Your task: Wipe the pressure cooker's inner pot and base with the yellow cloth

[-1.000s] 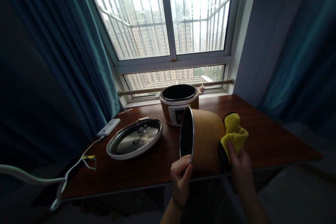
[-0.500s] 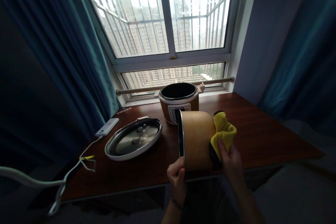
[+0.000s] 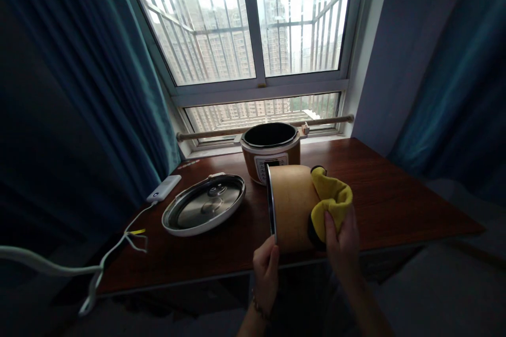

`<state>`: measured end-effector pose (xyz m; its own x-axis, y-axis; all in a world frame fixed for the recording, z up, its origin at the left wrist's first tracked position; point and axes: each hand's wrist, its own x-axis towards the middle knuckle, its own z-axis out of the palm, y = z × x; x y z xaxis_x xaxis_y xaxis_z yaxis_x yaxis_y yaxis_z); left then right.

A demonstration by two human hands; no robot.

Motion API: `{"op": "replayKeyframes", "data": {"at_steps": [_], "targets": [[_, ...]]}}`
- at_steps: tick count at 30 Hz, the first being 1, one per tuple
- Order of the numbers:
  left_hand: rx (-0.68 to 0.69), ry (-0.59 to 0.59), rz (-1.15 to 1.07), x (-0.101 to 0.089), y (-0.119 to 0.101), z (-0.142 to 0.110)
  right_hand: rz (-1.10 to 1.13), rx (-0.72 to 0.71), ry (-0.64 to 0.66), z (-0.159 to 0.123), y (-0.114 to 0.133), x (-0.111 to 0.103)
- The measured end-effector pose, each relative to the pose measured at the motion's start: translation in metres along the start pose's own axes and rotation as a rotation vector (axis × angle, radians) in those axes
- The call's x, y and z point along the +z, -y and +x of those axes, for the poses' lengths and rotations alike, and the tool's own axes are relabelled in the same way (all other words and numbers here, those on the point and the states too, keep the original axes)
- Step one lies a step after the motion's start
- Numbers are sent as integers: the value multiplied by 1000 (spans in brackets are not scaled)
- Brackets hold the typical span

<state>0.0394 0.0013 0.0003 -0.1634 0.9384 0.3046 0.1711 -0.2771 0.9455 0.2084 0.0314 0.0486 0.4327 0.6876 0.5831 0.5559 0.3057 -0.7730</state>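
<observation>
My left hand (image 3: pixel 265 263) pinches the rim of a golden inner pot (image 3: pixel 291 205), which is tipped on its side with its mouth to the left. Bunched in my right hand (image 3: pixel 342 234) is a yellow cloth (image 3: pixel 332 197) with dark edging, pressed against the pot's base end. Behind the pot stands a gold and white electric cooker (image 3: pixel 248 163), its top uncovered and its dark inside showing. Its round lid (image 3: pixel 203 205) lies on the table to the left, metal inner face up. The pot covers part of the cooker's front panel.
The brown wooden table (image 3: pixel 399 200) reaches to the window. A white power bank (image 3: pixel 165 188) with a white cable (image 3: pixel 113 253) lies at the left edge. A horizontal rail (image 3: pixel 215 133) crosses below the window, and blue curtains (image 3: pixel 130 73) hang beside it.
The pot has turned so its opening shows less, and it has shifted slightly left. My right hand and the cloth have moved left with it. My left hand stays on the rim.
</observation>
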Motion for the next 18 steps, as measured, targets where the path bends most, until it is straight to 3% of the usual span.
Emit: {"op": "replayKeyframes", "data": {"at_steps": [4,8,14,18], "targets": [[-40,-66,-13,0,-16,-4,-57,-146,81,-14,0,2],[-81,-25,-89,7,-29,-1,-64,-367,139,-36,15,8],[-25,9,-139,3,-23,-2,-93,-652,416,-51,35,11],[-60,-74,-12,-1,-4,-14,-132,-613,314,-40,28,8]]}}
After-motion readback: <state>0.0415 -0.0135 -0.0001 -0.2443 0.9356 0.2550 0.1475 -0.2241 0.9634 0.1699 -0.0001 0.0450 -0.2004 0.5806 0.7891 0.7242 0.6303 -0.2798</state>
